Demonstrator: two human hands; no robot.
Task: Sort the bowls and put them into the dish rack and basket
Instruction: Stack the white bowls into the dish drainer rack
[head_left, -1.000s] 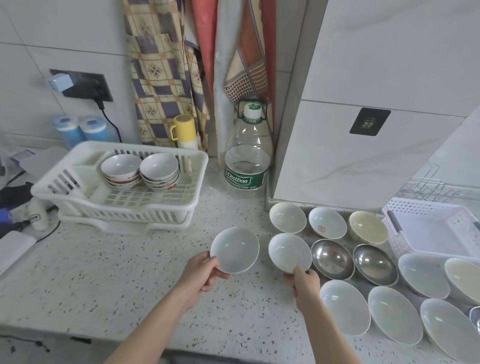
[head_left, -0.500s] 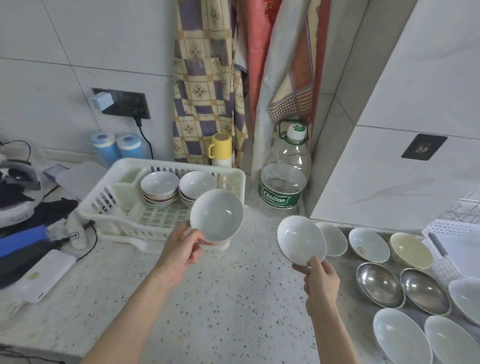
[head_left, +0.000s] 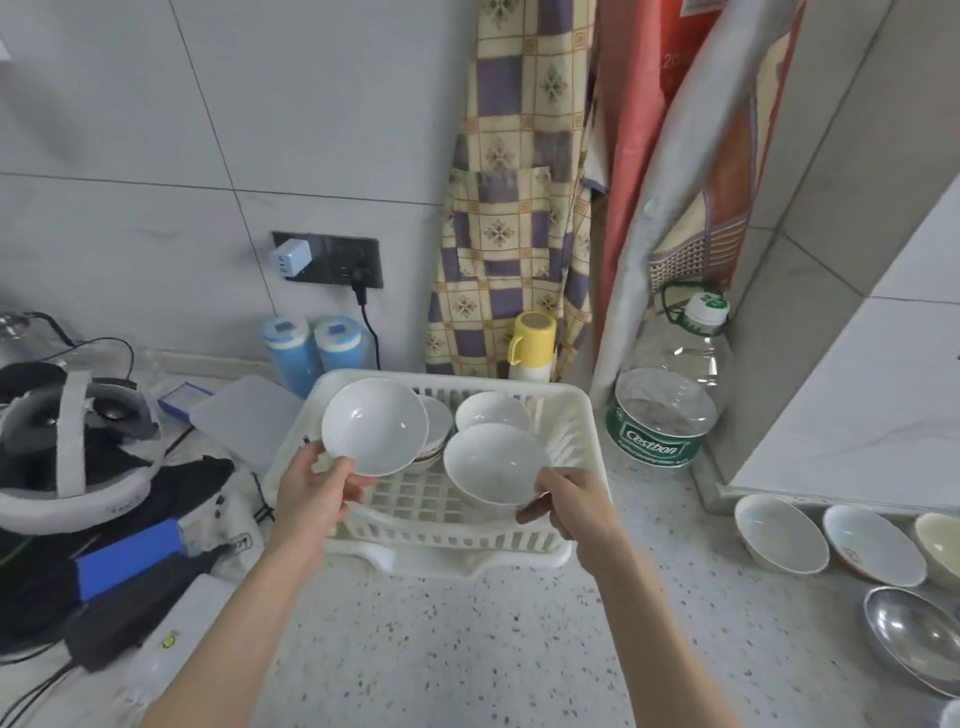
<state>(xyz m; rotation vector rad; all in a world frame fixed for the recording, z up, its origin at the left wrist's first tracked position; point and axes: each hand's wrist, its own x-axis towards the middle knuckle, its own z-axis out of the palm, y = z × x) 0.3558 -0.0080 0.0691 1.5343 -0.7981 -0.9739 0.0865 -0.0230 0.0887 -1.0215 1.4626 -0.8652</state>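
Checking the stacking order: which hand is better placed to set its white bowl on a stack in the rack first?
Probably the left hand: its bowl overlaps the left stack, while the right hand's bowl hangs before the right stack.

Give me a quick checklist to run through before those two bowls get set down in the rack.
1. Left hand grips the left bowl by its rim: ok.
2. Right hand grips the right bowl: ok.
3. Both bowls are over the rack: ok.
4. Bare rack floor in front of the stacks: ok.
5. Held bowls match the stacked ones: cannot tell.
6. Held bowls apart from each other: cannot tell.
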